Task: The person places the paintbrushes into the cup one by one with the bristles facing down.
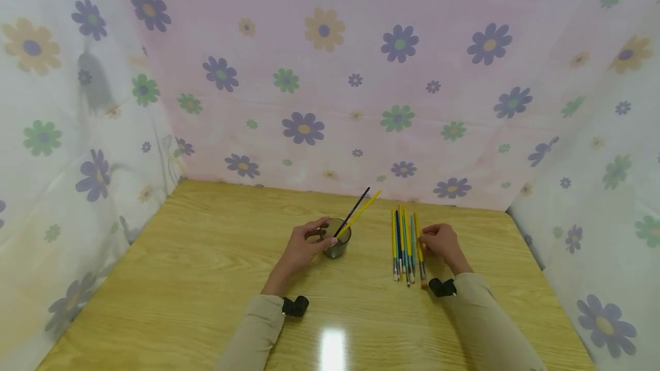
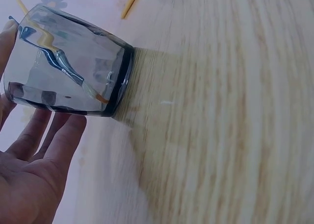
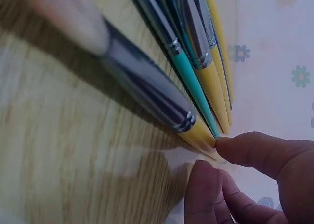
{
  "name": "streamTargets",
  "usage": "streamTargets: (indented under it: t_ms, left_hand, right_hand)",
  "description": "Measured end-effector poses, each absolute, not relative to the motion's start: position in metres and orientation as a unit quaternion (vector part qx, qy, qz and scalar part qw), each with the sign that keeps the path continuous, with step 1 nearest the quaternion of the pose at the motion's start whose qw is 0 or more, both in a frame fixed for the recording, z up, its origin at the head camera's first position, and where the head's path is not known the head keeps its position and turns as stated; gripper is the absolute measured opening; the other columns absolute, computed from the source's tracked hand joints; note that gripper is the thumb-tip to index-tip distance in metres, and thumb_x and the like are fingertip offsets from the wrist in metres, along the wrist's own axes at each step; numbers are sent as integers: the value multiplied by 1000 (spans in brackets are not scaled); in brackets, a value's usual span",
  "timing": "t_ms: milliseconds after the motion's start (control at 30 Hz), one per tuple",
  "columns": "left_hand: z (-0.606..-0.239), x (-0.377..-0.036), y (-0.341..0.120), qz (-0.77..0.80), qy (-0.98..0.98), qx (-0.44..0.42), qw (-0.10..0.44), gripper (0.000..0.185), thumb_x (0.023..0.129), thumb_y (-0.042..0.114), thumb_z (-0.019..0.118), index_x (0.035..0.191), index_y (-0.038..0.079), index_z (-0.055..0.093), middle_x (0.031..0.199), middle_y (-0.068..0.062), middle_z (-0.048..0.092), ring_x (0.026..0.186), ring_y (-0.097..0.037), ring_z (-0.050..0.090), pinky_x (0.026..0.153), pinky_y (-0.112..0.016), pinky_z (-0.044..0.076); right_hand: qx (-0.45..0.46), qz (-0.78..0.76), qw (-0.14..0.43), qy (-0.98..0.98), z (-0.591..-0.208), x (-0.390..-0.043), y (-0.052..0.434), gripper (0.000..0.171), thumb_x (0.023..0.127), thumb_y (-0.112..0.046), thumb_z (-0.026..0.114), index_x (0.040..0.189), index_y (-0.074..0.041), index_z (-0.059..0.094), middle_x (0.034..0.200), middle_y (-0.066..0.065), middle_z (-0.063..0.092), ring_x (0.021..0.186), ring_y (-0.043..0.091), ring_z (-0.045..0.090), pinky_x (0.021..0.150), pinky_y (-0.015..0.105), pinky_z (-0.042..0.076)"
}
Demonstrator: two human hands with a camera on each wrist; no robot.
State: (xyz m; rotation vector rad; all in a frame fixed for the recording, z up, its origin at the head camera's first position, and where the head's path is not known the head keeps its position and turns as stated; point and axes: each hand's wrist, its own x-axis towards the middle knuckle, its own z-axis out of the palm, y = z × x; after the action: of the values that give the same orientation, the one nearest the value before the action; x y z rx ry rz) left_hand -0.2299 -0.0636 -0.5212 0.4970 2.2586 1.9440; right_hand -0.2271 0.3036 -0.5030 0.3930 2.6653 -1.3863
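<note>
A smoky see-through glass [image 1: 336,251] stands on the table, and my left hand [image 1: 301,246] holds it around its side, thumb near the rim. Two paintbrushes lean in the glass, one with a dark blue handle [image 1: 357,206] and one with a yellow handle [image 1: 369,203]; their bristles are down, as the left wrist view shows through the glass [image 2: 78,62]. With thumb and fingers, my right hand [image 1: 443,244] pinches the yellow handle of a thick paintbrush [image 3: 147,86], which lies at the right end of a row of paintbrushes [image 1: 408,233].
The row has several brushes with yellow, blue and green handles, bristles toward me. Beneath everything is a wood-grain table [image 1: 206,256]. Flowered cloth [image 1: 356,56] hangs behind the table and along both sides. A black wrist camera [image 1: 295,306] sits at my left cuff.
</note>
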Motion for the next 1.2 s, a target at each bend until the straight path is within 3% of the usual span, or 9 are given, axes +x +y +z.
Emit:
streamTargets:
  t_ms: [233, 433, 667, 933, 1200]
  left_hand:
    - [-518, -229, -62, 645, 744, 170, 52, 58, 92, 8, 76, 146, 4, 55, 143, -24, 55, 125, -46, 57, 93, -49, 58]
    - [-516, -230, -64, 643, 743, 175, 57, 58, 92, 12, 77, 146, 7, 56, 144, -23, 55, 126, -44, 57, 94, -50, 57]
    - [-518, -229, -63, 639, 747, 175, 62, 61, 93, 14, 77, 148, 5, 53, 146, -23, 53, 128, -43, 56, 94, -46, 58]
    - [-520, -228, -63, 637, 749, 169, 59, 60, 93, 13, 77, 148, 7, 55, 145, -23, 55, 126, -43, 57, 93, -44, 59]
    - [-522, -229, -63, 638, 750, 165, 57, 58, 93, 14, 77, 147, 10, 56, 145, -22, 55, 127, -42, 57, 93, -46, 58]
  right_hand:
    - [124, -438, 49, 889, -500, -225, 302, 39, 92, -10, 67, 122, 15, 61, 96, 23, 68, 62, 14, 62, 58, 29, 57]
    - [132, -425, 61, 893, -499, -227, 299, 40, 89, -7, 72, 121, 14, 62, 105, 26, 66, 72, 19, 66, 63, 32, 61]
    - [135, -400, 75, 904, -497, -229, 300, 42, 86, -7, 77, 120, 13, 62, 100, 21, 65, 77, 22, 65, 63, 28, 59]
    - [114, -400, 81, 906, -498, -225, 302, 44, 86, -8, 76, 121, 14, 60, 103, 24, 67, 74, 23, 67, 65, 34, 59]
    - [102, -423, 73, 897, -502, -228, 307, 44, 87, -6, 69, 124, 16, 59, 111, 30, 65, 80, 22, 67, 67, 31, 60]
